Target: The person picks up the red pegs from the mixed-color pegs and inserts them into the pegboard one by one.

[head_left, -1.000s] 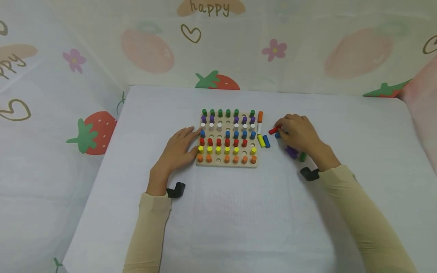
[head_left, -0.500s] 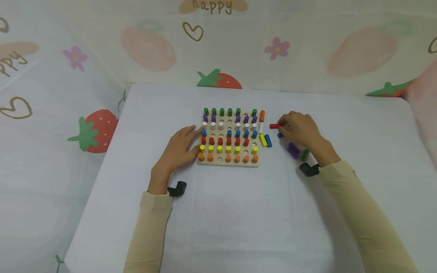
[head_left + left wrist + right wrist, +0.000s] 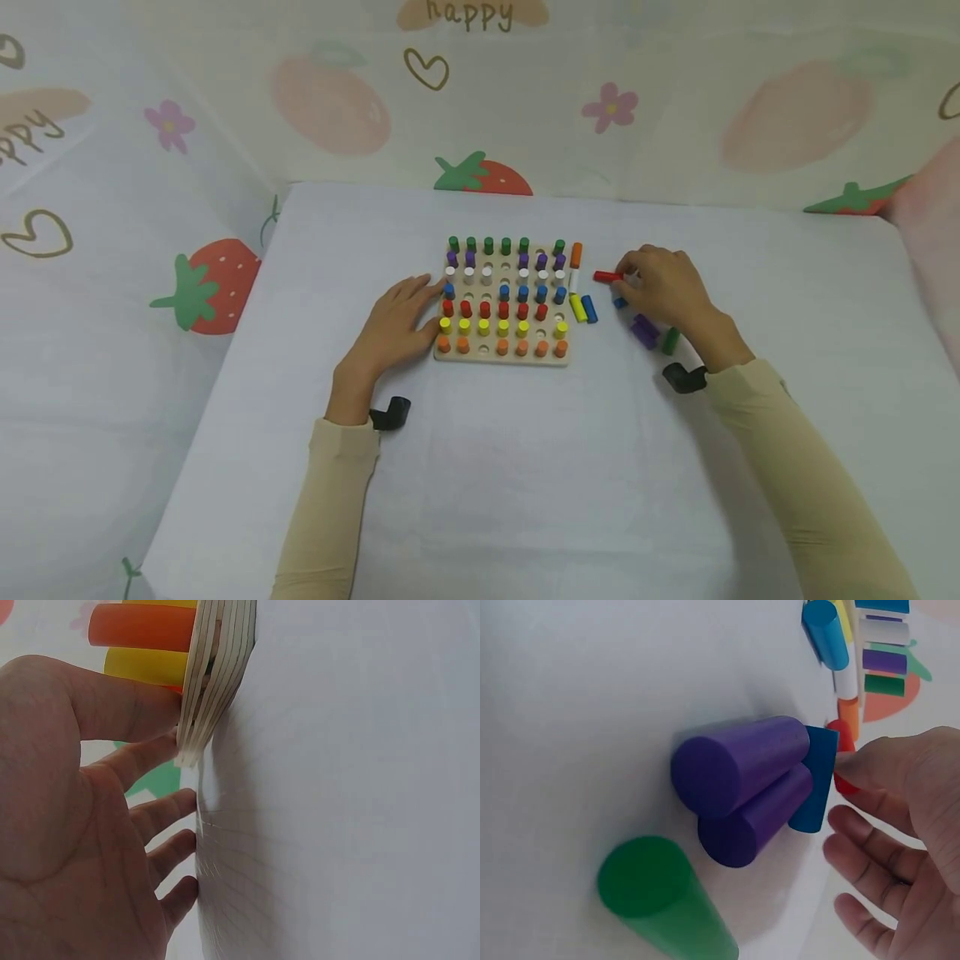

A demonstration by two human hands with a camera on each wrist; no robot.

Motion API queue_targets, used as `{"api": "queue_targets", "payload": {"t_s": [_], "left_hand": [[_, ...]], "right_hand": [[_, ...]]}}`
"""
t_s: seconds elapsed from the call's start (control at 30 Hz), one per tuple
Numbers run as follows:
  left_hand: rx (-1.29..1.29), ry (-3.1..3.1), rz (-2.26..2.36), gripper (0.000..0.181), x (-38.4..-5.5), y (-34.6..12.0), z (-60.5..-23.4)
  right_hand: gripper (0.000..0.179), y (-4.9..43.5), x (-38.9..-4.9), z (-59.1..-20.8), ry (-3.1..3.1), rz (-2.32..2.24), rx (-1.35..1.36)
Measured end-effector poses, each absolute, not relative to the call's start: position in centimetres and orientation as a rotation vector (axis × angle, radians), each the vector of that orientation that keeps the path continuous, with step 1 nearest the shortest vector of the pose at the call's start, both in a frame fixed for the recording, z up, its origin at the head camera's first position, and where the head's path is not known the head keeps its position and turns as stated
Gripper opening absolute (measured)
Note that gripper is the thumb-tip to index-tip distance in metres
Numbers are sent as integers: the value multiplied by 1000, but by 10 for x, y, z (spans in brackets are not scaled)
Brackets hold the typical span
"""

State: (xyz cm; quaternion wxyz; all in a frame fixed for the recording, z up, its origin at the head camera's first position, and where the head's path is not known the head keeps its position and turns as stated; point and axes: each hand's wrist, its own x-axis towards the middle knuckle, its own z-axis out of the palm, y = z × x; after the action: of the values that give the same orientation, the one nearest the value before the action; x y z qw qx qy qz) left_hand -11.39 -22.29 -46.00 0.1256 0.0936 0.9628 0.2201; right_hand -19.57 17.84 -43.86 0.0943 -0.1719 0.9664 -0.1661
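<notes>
A wooden pegboard holds rows of coloured pegs, with a few bare holes among them. My left hand rests at the board's left edge, its thumb and index fingertip touching the side and the other fingers spread on the table, as the left wrist view shows. To the right of the board, my right hand pinches one end of a red peg between thumb and index finger. Close beside those fingers lies a blue peg, touching two purple pegs. A green peg lies nearer the wrist.
Along the board's right side lie an orange peg, a white peg, a yellow peg and another blue peg. A white cloth covers the table. A patterned sheet hangs behind it.
The red peg has turned from slanted to nearly level in my right fingers, and the right hand has shifted slightly. My left hand stays at the board's edge. The view has moved a little.
</notes>
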Motion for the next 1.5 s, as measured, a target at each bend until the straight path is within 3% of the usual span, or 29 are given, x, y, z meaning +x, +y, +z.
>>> {"api": "queue_targets", "payload": {"t_s": [0.83, 1.5], "left_hand": [[272, 2811, 636, 65, -115, -223, -460], [287, 2801, 636, 66, -118, -224, -465]], "right_hand": [[24, 165, -173, -418, 2979, -523, -773], [16, 155, -155, -423, 3060, -622, -994]]}}
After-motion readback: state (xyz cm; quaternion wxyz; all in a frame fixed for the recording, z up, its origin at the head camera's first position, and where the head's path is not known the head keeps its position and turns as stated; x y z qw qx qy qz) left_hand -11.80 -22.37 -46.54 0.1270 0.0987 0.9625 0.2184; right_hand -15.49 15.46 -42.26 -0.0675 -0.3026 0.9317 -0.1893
